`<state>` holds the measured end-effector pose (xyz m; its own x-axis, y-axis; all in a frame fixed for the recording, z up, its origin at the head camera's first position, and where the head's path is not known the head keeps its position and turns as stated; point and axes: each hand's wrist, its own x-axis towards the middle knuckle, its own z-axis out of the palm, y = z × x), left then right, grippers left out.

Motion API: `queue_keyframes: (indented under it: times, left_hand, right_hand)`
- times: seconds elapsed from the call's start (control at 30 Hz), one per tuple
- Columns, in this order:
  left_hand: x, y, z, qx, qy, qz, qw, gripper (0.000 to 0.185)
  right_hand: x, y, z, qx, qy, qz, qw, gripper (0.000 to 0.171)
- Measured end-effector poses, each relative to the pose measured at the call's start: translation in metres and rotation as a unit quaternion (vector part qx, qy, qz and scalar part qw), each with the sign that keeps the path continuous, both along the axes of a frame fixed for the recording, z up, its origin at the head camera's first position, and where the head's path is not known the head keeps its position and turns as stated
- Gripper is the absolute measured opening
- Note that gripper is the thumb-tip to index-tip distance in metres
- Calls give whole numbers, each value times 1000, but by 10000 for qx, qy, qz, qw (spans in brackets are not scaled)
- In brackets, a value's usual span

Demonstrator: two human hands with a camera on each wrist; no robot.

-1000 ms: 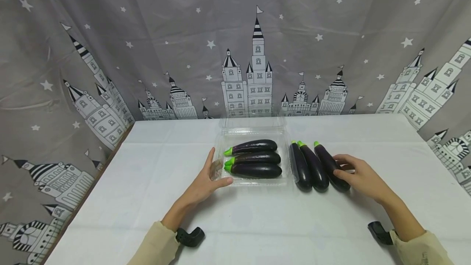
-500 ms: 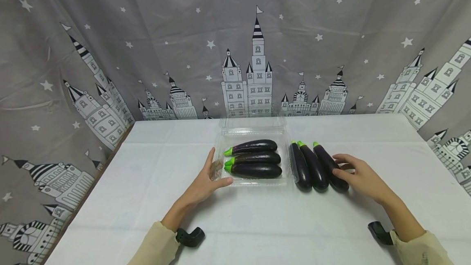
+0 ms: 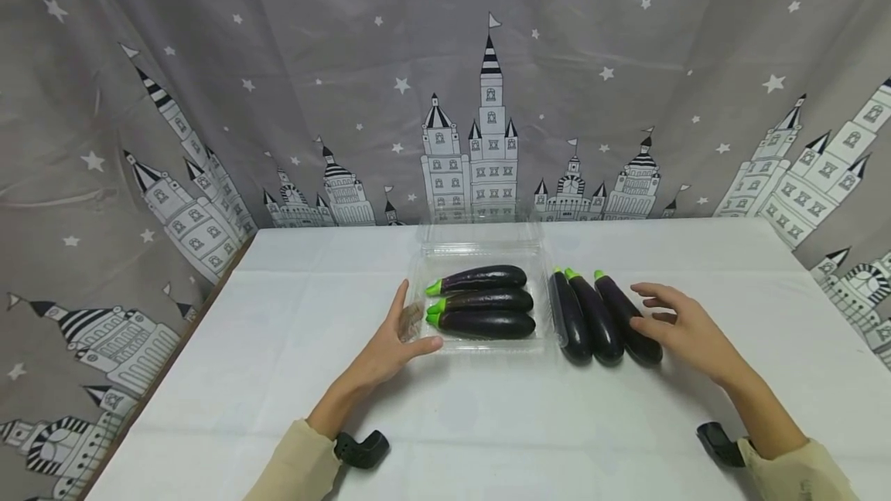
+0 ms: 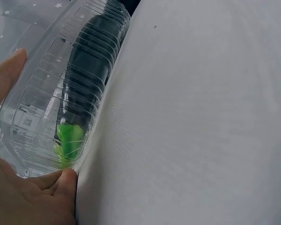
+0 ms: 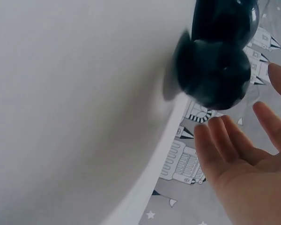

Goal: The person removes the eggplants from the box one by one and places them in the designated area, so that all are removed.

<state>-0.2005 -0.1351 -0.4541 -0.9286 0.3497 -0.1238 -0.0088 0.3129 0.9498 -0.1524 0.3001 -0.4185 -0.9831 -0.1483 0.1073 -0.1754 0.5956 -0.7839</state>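
An open clear plastic box [image 3: 480,345] has three dark eggplants [image 3: 487,323] lying side by side in it, their green stem ends to the left. My left hand [image 3: 379,354] spreads thumb and fingers round the box's near left corner, fingers resting at its wall. Through the ribbed side, the left wrist view shows an eggplant's green cap [image 4: 71,139]. Right of the box, three more eggplants [image 3: 602,323] lie in a slanted row. Beside the rightmost eggplant [image 3: 629,323], my right hand [image 3: 689,339] has its fingers loosely apart, a gap showing in the right wrist view.
A white cloth covers the table [image 3: 445,424]. The box's clear lid [image 3: 480,234] is folded back toward a grey curtain [image 3: 334,37] printed with castles and stars. Black wrist cameras [image 3: 362,448] sit at both sleeves.
My right hand's fingers have opened a little and eased away from the rightmost eggplant. The left hand and the box keep their places; the head view has shifted very slightly.
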Motion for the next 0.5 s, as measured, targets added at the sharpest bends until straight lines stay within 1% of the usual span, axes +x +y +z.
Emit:
queue_keyframes:
  times: [0.2, 0.3, 0.5]
  left_hand:
    - [0, 1, 2, 66, -107, 12, 9999, 113]
    - [0, 1, 1, 67, -120, 25, 9999, 114]
    - [0, 1, 0, -26, -72, 90, 9999, 116]
  right_hand:
    - [-2, -6, 6, 69, 395, -115, 9991, 49]
    - [-1, -10, 10, 121, 519, -160, 9985, 47]
    - [-2, -21, 15, -10, 607, 12, 9982, 45]
